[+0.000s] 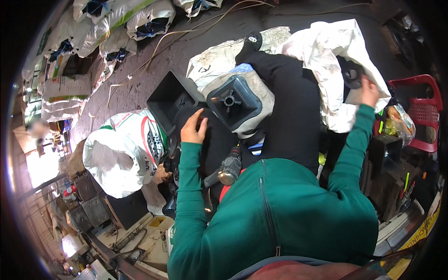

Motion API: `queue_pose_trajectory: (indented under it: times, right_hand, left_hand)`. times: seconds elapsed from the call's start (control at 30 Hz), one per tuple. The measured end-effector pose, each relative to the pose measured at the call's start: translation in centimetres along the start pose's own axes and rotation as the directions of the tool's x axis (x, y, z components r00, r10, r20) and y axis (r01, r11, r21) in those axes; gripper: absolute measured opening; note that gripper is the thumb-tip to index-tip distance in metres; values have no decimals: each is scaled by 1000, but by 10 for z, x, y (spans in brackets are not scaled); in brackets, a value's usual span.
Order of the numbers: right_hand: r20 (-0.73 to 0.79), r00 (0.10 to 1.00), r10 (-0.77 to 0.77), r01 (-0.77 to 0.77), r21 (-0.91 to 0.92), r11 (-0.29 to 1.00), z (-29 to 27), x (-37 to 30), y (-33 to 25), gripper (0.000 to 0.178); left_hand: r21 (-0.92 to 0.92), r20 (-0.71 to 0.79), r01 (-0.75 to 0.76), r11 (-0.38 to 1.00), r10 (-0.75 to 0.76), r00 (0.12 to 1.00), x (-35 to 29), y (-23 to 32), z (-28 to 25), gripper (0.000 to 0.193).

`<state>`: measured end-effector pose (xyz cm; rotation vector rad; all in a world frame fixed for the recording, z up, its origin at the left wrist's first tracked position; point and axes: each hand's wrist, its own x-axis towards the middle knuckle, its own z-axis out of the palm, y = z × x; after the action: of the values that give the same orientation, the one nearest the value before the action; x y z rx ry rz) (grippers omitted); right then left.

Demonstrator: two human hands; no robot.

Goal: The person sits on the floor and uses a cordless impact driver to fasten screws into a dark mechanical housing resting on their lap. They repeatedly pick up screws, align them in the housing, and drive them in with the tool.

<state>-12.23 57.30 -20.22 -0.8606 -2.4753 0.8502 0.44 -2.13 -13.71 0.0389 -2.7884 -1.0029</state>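
Observation:
My left hand (193, 127) is raised over my left thigh, fingers apart and nothing in them. Close by stands a black square plastic bin (163, 95), its open side showing. Between my legs a black square plastic part (233, 119), with a hub and spokes at its centre, rests on a stuffed pale sack (263, 100). My right hand (369, 93) reaches to the mouth of a white sack (336, 114), fingers stretched out beside a dark part (352, 74) inside; whether they touch it I cannot tell. A power drill (231, 168) lies at my lap.
At my left stands a white bag (109, 161) with its mouth open. Several filled sacks (151, 21) line the far left, and a cable (158, 46) runs over the floor. To the right are a red plastic chair (424, 107) and dark machinery (385, 175).

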Motion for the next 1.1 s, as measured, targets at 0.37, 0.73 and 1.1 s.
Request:
queue_pose_trajectory:
  times: [0.37, 0.73, 1.1]
  right_hand:
    - [726, 409, -552, -52, 623, 781, 69, -213, -238, 30]
    - [907, 331, -260, -157, 325, 933, 192, -258, -191, 44]
    - [976, 124, -177, -844, 197, 499, 160, -239, -181, 39]
  left_hand:
    - [-521, 395, 557, 647, -395, 829, 5, 4, 19, 39]
    - [136, 297, 400, 906, -422, 856, 38, -6, 70, 56]
    - [-31, 694, 163, 986, -96, 713, -79, 41, -91, 61]
